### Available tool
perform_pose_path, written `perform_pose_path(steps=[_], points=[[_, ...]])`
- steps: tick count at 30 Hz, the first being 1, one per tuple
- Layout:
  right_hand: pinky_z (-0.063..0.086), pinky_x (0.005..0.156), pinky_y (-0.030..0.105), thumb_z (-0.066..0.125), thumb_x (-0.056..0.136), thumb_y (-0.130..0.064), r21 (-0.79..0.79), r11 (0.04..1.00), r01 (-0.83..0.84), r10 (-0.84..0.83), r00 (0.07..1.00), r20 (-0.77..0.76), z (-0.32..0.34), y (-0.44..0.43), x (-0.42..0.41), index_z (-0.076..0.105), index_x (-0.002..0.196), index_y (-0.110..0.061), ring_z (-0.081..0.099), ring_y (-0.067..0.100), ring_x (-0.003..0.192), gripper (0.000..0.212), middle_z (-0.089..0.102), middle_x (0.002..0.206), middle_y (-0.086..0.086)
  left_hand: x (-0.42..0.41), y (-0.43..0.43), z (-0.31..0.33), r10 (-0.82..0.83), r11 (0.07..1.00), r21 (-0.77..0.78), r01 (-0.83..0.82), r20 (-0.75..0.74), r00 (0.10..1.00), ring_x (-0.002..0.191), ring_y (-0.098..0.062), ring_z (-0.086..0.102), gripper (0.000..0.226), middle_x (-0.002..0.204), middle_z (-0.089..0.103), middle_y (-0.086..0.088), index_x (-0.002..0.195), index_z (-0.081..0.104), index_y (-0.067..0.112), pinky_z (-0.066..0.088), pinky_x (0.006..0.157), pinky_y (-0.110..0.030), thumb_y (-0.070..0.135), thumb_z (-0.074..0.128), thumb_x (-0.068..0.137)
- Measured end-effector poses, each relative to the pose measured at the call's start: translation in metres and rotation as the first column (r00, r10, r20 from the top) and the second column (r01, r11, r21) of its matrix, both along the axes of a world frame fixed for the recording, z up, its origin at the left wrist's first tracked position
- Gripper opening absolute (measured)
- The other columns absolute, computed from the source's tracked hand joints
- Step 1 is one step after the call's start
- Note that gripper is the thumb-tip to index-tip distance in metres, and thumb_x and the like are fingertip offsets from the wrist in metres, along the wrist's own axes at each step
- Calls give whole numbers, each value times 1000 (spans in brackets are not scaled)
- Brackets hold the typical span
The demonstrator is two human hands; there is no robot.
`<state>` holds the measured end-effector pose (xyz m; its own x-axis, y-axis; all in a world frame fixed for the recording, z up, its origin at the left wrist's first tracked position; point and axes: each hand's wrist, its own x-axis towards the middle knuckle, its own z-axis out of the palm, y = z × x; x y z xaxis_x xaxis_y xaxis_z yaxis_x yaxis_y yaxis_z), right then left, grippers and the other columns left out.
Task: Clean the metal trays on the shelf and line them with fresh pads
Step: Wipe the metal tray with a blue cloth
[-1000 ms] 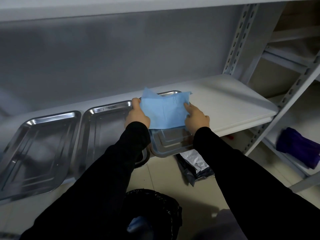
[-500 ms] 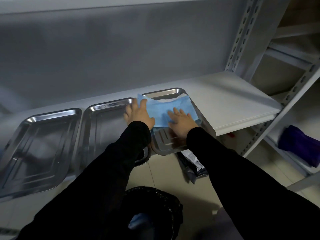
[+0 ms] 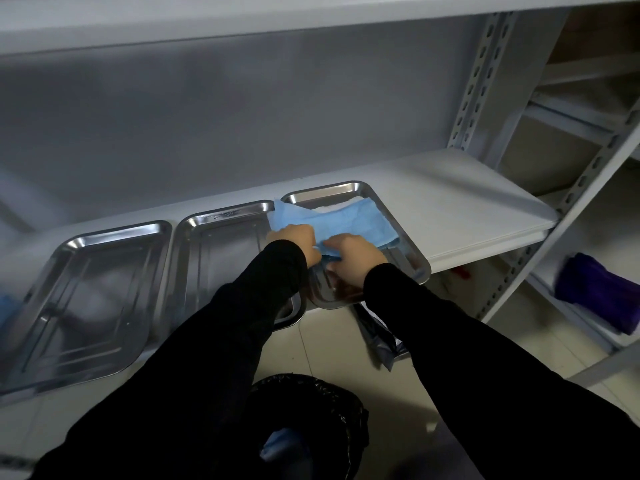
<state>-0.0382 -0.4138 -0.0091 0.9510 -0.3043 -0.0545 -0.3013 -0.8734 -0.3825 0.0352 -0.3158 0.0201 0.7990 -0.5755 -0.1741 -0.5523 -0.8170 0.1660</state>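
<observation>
**A:** Nearest is the black-lined bin [image 3: 311,403] on the floor. What are the hands doing above it?

**B:** The left hand [image 3: 294,240] curls round the left edge of the blue pad [image 3: 349,221]. The right hand [image 3: 353,258] pinches its near edge. Both grip it and neither is spread flat.

**A:** Where does the pad lie?

**B:** It lies in the rightmost tray [image 3: 325,190], across the middle and far part. Its left corner pokes up over the rim towards the middle tray [image 3: 221,251]. The tray's near end shows bare steel.

**A:** How will it handle?

**B:** Light and limp, I'd judge, and quick to ruck. It is best held by its edges or corners and drawn flat rather than pushed. The steel looks slick, so the pad may slide.

**A:** And beyond?

**B:** The middle tray and the left tray [image 3: 104,278] are unlined, and the white shelf [image 3: 467,195] runs off to the right.
</observation>
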Motion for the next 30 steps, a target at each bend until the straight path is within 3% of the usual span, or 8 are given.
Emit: perform_pose_path(steps=[7,12,15,19,22,25,27,30], points=[[47,88,35,46,94,-15,-127,986,107,-103,994,39,1,2,-10,59,117,-12,61,29,105,26,65,113,11,-6,1,10,-40,981,-190,26,-70,997,97,-21,55,32,104,59,-7,105,62,10,42,84,-27,38,58,90],[46,89,35,44,92,-5,121,971,208,-214,976,40,4,-4,-12,51,122,-3,57,37,111,32,61,119,21,-9,11,12,-79,980,-185,66,-61,995,108,-18,58,57,117,62,2,116,58,20,48,96,-32,56,69,73],[42,96,36,40,93,-3,243,929,280,-302,952,56,7,-7,-14,48,127,-1,53,39,117,35,57,125,24,-8,15,11,-93,986,-143,88,-28,995,115,-18,55,60,127,57,2,126,52,22,43,102,-34,48,71,75],[42,92,35,38,89,-10,468,812,349,-437,895,91,12,-11,-21,53,120,4,52,38,114,37,56,124,25,-8,18,12,-84,988,-130,87,27,996,108,-22,57,45,117,61,-2,122,55,22,42,96,-34,33,67,81],[42,91,33,33,79,-23,594,716,368,-513,854,90,17,-13,-25,56,120,5,53,35,113,54,56,126,23,-7,18,10,-54,969,-244,29,-94,994,100,-26,60,30,105,64,-8,109,61,15,50,88,-35,22,67,81],[39,83,31,36,85,-15,633,672,385,-556,826,88,16,-18,-25,58,117,5,51,28,97,44,58,114,21,-9,16,9,-29,934,-355,-35,-175,984,90,-26,59,16,92,60,-10,98,61,10,49,84,-34,15,63,83],[35,78,27,38,87,-9,645,655,394,-577,811,91,15,-20,-25,58,115,4,46,25,90,37,57,107,17,-11,14,8,-4,881,-460,-114,-248,969,90,-24,55,26,96,58,-10,111,61,6,48,87,-34,14,61,87],[36,80,28,40,89,-10,665,627,405,-607,789,92,16,-22,-27,53,125,-3,50,28,97,38,57,122,17,-12,12,7,3,817,-543,-194,-332,943,100,-27,57,29,111,62,-16,120,58,5,45,93,-35,16,55,93]])
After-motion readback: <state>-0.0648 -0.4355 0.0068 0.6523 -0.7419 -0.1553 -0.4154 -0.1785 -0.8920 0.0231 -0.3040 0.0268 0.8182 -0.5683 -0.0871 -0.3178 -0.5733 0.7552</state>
